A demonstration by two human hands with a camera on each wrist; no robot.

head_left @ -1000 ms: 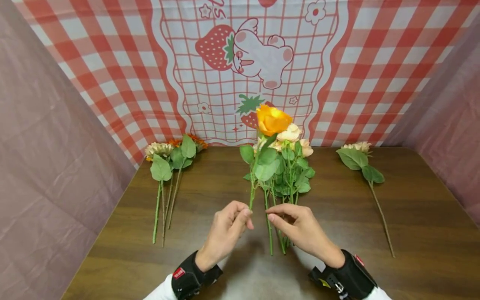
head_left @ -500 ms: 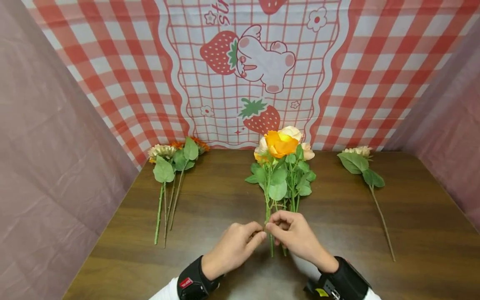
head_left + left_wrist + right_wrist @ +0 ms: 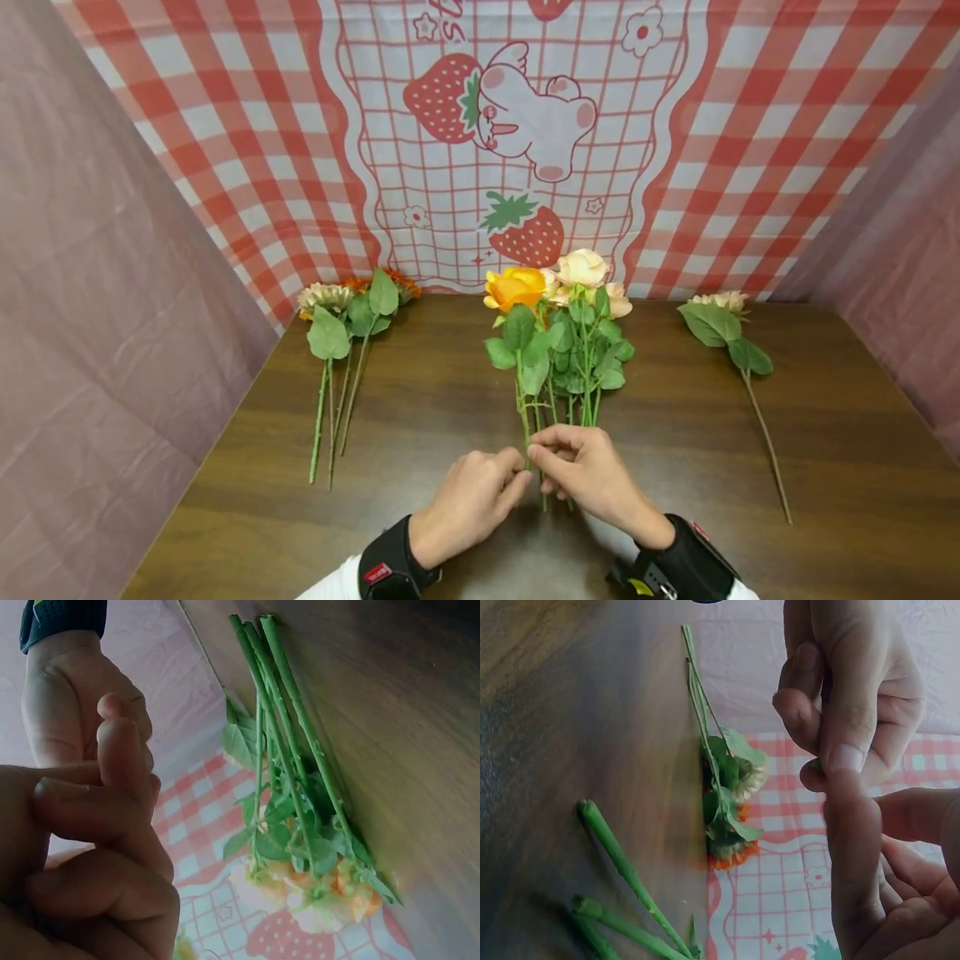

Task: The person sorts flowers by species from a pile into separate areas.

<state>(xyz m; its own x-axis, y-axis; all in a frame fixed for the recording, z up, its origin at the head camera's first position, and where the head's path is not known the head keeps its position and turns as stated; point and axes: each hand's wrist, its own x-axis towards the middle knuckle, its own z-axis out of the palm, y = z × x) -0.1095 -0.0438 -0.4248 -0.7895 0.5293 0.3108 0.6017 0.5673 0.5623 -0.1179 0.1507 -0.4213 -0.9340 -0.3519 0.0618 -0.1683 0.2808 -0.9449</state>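
Note:
An orange rose (image 3: 516, 287) with green leaves stands out over the left side of a bunch of pale peach roses (image 3: 582, 268). My left hand (image 3: 476, 504) pinches the lower end of its stem. Thumb and forefinger of my right hand (image 3: 588, 475) meet on the same stem just above, so the fingertips of both hands come together. In the right wrist view, the left hand (image 3: 855, 697) is above and the right hand (image 3: 862, 877) below. The bunch's cut stems (image 3: 281, 675) lie on the table, seen past the left hand (image 3: 105, 855).
On the left of the wooden table (image 3: 420, 392) lie several flowers, a cream bloom (image 3: 324, 297) and orange ones (image 3: 401, 286) among them. One cream flower (image 3: 718, 302) with a long stem lies at the right. A checked strawberry cloth (image 3: 480, 208) hangs behind.
The left hand has brought the orange rose down and right to the bunch, and the right hand has met it at the stem. Since then the bloom has swung left.

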